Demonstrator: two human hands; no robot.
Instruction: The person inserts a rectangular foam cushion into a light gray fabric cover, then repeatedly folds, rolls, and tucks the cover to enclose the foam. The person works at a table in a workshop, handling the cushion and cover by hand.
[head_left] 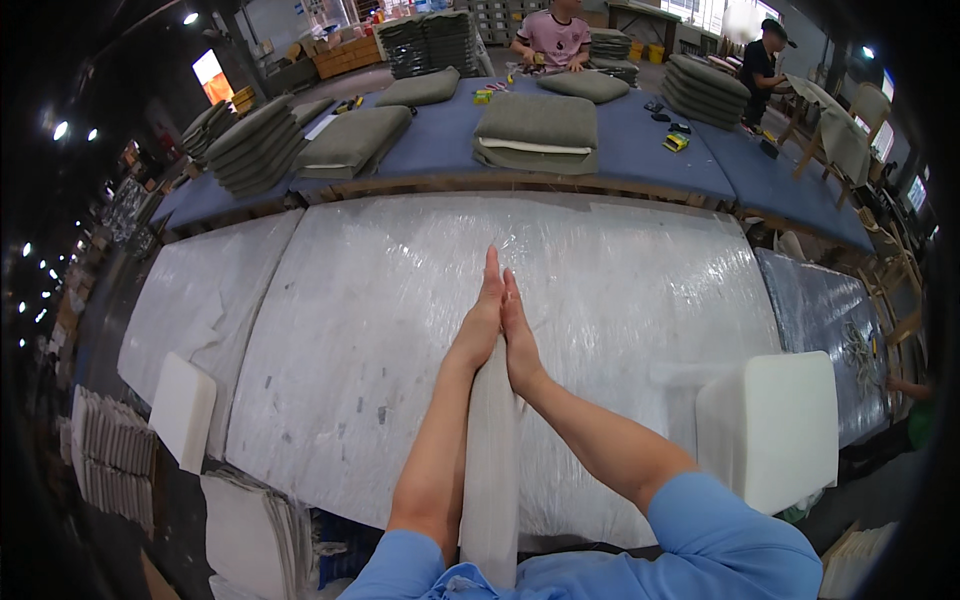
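A long, narrow piece of light grey-beige fabric-covered padding [490, 450] runs from my body out over the white worktop. It looks like a cushion standing on edge, though its sides are hidden. At its far end, my left hand [484, 318] and my right hand [520, 340] press it between facing palms. The left palm lies along the left side, the right palm along the right side. Fingers of both hands are straight and close together, pointing away from me and reaching past the fabric's visible end. Whatever lies between the palms is hidden.
The worktop [340, 330] is wrapped in shiny plastic film. White foam blocks stand at right [790, 430] and left [184, 410]. Beyond, a blue table [440, 130] bears grey-green cushions [535, 125]. A person in pink [555, 40] stands behind it; another in dark clothing [760, 70] is farther right.
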